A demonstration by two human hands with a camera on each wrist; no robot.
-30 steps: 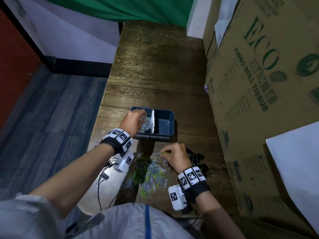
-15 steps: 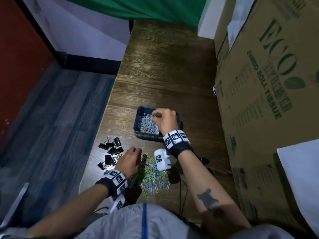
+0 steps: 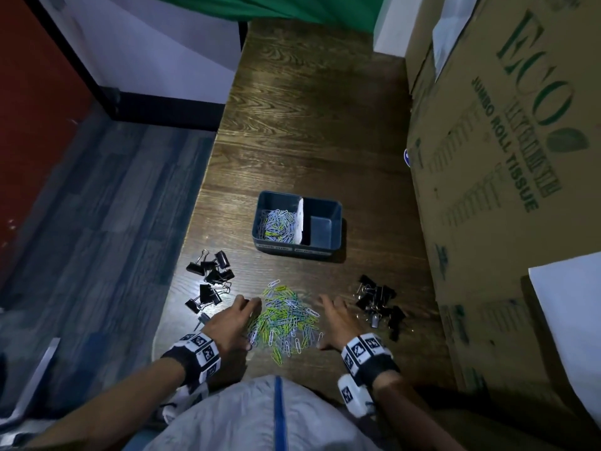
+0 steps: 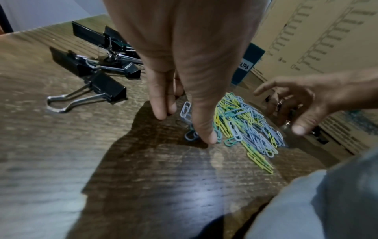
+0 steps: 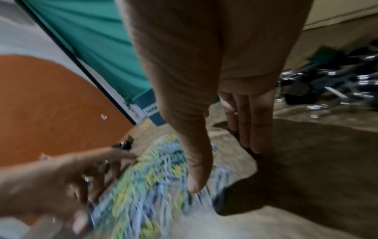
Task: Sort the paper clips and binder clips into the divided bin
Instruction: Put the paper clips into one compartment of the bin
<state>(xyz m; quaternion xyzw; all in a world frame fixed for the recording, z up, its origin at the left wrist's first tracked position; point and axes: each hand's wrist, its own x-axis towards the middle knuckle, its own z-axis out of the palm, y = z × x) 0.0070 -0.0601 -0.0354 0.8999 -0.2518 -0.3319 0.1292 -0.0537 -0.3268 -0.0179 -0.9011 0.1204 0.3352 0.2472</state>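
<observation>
A pile of coloured paper clips lies on the wooden table near its front edge. My left hand is at the pile's left side, fingers straight, thumb tip touching clips. My right hand is spread open at the pile's right side. The blue divided bin stands beyond, its left compartment holding paper clips, its right compartment bare. Black binder clips lie in two groups, one left, one right.
A large cardboard box printed with green lettering lines the table's right side. The table's left edge drops to a grey floor. Bare wood stretches beyond the bin. My grey shirt is at the near edge.
My right hand came back from the bin to the right of the paper clip pile and opened. My left hand stayed at the pile's left and spread its fingers.
</observation>
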